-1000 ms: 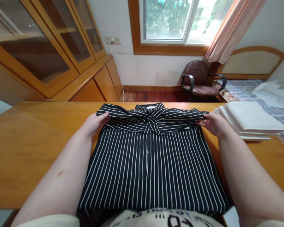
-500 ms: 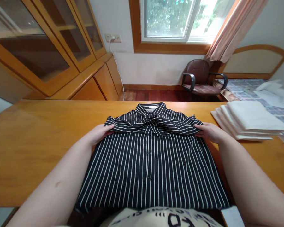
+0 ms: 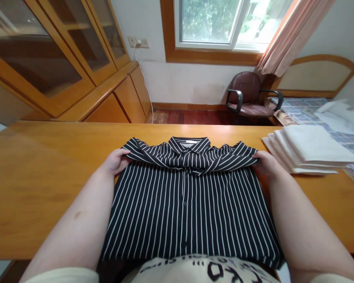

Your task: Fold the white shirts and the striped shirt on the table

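A black shirt with white stripes (image 3: 165, 204) lies front up on the wooden table (image 3: 47, 188), its collar at the far side and its hem hanging by my body. The sleeves are laid across the upper chest. My left hand (image 3: 117, 160) pinches the shirt at the left folded shoulder edge, fingers partly tucked behind the cloth. On the opposite side my right hand (image 3: 264, 162) grips the right folded edge, thumb on top and the other fingers hidden beneath. Between the hands the upper part sags in soft creases.
A stack of folded white sheets or bags (image 3: 315, 149) sits at the table's right. Beyond the table stand a brown armchair (image 3: 247, 94), a bed with a plaid cover (image 3: 301, 112) and a glass-door wooden cabinet (image 3: 85, 74) at the left.
The shirt's shoulders have been pulled wider apart and the collar has shifted toward me. My hands have moved slightly outward, still holding the cloth.
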`<state>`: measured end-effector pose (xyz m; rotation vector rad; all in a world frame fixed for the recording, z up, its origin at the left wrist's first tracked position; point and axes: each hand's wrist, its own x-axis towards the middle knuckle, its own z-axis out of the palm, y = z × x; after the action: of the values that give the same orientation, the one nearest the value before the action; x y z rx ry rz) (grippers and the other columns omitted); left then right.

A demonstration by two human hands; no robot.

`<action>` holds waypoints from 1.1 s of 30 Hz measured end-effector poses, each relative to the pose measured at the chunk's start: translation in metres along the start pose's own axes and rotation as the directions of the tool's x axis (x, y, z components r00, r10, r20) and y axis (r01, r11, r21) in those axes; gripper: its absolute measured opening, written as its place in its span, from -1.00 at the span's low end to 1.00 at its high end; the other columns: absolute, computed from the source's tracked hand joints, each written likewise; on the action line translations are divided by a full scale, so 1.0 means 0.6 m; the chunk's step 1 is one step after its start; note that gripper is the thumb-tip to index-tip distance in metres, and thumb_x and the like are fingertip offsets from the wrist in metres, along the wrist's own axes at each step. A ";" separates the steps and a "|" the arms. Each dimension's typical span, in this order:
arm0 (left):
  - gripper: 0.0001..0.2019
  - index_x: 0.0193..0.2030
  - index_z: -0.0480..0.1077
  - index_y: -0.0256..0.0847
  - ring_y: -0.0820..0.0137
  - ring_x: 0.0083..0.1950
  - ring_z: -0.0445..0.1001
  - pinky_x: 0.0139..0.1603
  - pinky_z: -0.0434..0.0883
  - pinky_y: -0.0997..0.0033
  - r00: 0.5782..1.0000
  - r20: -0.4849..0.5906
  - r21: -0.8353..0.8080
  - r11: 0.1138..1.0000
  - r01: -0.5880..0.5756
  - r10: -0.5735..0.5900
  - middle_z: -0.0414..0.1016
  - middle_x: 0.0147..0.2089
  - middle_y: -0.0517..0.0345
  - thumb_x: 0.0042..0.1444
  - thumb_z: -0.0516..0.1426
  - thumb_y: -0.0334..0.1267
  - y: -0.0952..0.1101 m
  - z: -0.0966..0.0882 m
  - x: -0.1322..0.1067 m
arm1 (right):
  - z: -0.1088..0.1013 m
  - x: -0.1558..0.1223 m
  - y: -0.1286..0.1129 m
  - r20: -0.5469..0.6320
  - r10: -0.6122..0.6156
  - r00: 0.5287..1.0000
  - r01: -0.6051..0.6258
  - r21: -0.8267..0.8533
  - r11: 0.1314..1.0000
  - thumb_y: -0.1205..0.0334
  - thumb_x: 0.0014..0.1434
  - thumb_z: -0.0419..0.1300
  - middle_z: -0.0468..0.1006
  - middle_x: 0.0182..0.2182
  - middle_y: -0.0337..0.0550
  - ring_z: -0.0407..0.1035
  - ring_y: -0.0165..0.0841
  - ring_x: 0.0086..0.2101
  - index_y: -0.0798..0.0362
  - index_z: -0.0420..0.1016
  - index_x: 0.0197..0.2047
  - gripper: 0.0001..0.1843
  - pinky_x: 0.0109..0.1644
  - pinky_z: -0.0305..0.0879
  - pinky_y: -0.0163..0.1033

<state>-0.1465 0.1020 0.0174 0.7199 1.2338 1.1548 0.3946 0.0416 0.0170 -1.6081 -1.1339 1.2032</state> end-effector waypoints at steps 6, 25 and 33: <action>-0.79 -0.32 0.49 -0.28 0.21 -0.20 0.57 -0.22 0.53 0.35 1.000 0.009 0.271 0.963 0.007 -0.009 0.59 -0.29 0.02 -0.14 0.27 -0.26 0.009 -0.009 -0.022 | -0.004 -0.023 -0.018 0.006 0.000 1.000 0.000 0.001 1.000 0.04 -0.12 0.31 0.52 -0.50 -0.18 0.40 -0.28 -0.41 0.01 0.44 -0.52 -0.78 -0.34 0.34 -0.25; -0.58 -0.21 0.50 -0.25 0.14 -0.15 0.57 -0.09 0.49 0.21 0.988 0.104 0.350 0.934 0.075 -0.118 0.60 -0.15 -0.08 -0.25 0.38 -0.13 0.012 -0.008 -0.025 | -0.012 -0.005 -0.018 0.009 -0.009 1.000 0.011 -0.268 0.963 -0.02 -0.08 0.34 0.62 -0.40 -0.17 0.46 -0.16 -0.22 -0.01 0.55 -0.49 -0.75 -0.02 0.36 -0.11; -0.57 -0.19 0.53 -0.21 0.11 -0.08 0.54 0.00 0.44 0.18 0.986 0.116 0.455 0.889 0.052 -0.117 0.59 -0.12 -0.09 -0.26 0.38 -0.13 0.020 0.006 -0.012 | 0.022 -0.003 -0.033 0.100 -0.119 0.988 0.152 -0.458 0.876 -0.01 -0.13 0.40 0.62 -0.18 -0.18 0.40 -0.02 -0.05 -0.07 0.62 -0.29 -0.68 0.20 0.18 0.05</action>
<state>-0.1457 0.0996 0.0314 1.0637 1.4146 0.7309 0.3777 0.0462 0.0336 -1.8055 -1.6468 0.9419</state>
